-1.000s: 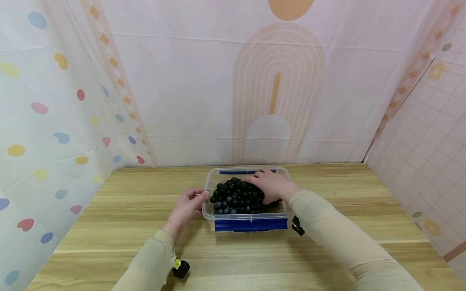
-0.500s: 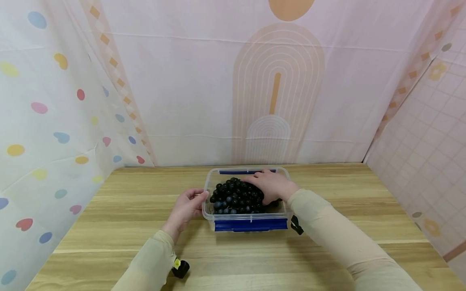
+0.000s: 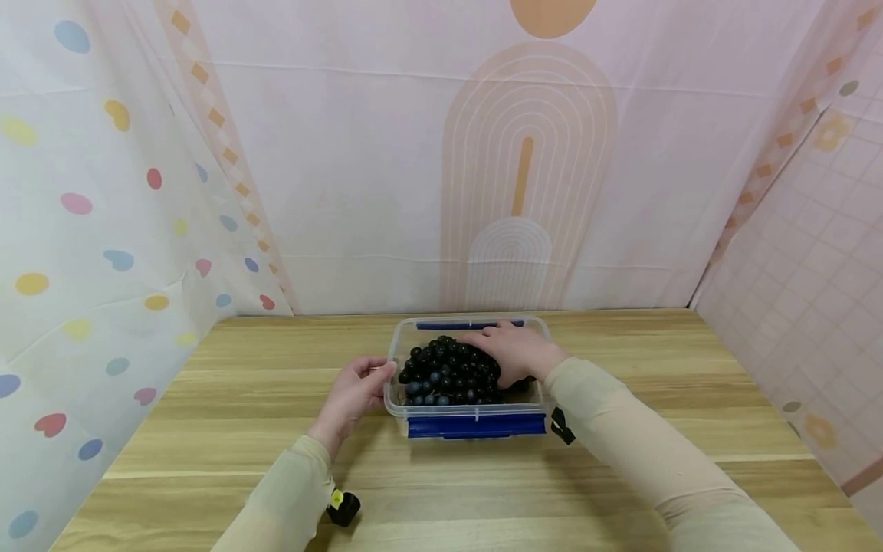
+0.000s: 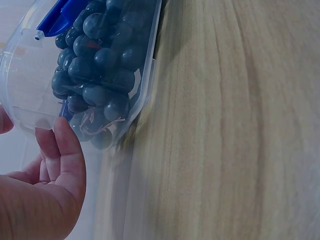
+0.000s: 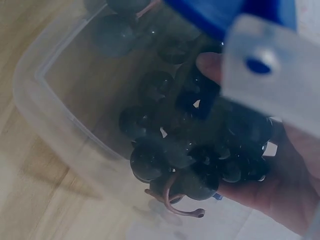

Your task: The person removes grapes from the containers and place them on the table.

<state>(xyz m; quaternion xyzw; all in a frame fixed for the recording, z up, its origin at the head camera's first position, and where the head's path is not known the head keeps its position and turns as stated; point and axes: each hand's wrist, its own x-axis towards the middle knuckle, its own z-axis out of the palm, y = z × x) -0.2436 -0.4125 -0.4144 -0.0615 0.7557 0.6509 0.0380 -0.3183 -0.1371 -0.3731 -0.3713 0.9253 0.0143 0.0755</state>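
A clear plastic food container (image 3: 441, 411) with blue clips stands on the table, its top uncovered. Inside lies a heap of dark grapes (image 3: 441, 373), with stems showing in both wrist views. My left hand (image 3: 353, 395) holds the container's left rim, the thumb at the top edge and the fingers against the outer wall. Over the right part of the grapes, my right hand (image 3: 519, 354) reaches into the container and grips a bunch. Through the cloudy wall in the right wrist view, thumb and fingers curl round dark grapes (image 5: 150, 162); some fingers are hidden.
The wooden table (image 3: 276, 368) runs back to a patterned curtain (image 3: 359, 192). Patterned cloth also hangs at the left and right sides. A blue clip (image 3: 476, 426) runs along the container's front. Black wrist devices (image 3: 343, 508) sit under the sleeves.
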